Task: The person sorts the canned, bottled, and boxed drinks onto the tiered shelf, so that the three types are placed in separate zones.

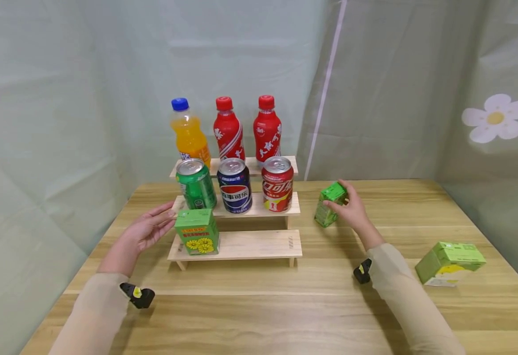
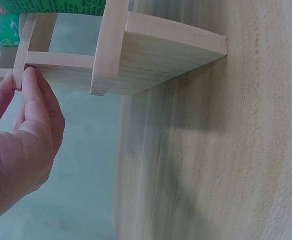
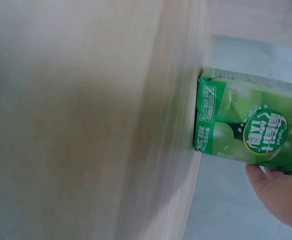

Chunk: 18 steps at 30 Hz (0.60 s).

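My left hand [image 1: 150,229] is at the left end of the stepped wooden rack [image 1: 259,245]. In the left wrist view, thumb and fingers pinch the end of a rack board [image 2: 23,55]. To the right of the rack, my right hand [image 1: 351,211] grips a green juice carton [image 1: 325,212] between thumb and fingers. The carton leans slightly; whether its base touches the table I cannot tell. Its printed front [image 3: 256,125] fills much of the right wrist view. Another green drink carton [image 1: 196,232], with yellow flowers, stands on the rack's lowest step at the left.
On the middle step stand a green can [image 1: 196,187], a blue Pepsi can [image 1: 234,187] and a red cola can [image 1: 278,187]. An orange soda bottle [image 1: 189,133] and two red bottles [image 1: 228,133] occupy the top step. A light green carton [image 1: 449,264] lies at the table's right.
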Each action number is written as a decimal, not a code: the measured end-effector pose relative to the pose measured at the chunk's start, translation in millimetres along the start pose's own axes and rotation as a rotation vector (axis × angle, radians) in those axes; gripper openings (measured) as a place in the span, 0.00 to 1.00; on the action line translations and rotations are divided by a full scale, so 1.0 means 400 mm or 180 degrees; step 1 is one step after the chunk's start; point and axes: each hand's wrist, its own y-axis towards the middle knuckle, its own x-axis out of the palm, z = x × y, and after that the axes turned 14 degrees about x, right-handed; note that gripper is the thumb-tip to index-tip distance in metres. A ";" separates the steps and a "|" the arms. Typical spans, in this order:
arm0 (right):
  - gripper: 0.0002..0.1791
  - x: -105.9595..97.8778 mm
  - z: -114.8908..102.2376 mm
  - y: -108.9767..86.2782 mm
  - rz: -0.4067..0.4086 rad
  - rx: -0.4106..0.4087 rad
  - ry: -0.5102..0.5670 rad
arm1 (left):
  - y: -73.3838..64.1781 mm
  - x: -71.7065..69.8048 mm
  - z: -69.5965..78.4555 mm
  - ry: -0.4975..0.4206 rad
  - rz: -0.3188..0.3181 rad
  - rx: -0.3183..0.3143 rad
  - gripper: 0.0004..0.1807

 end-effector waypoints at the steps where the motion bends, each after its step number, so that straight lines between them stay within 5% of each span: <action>1: 0.44 -0.002 0.000 0.000 -0.0031 0.0010 -0.0011 | 0.000 0.000 -0.001 -0.0006 -0.0003 0.0001 0.18; 18: 0.44 -0.035 0.021 -0.023 -0.0091 -0.0161 0.0121 | -0.001 0.006 0.003 0.0013 0.0050 -0.0024 0.18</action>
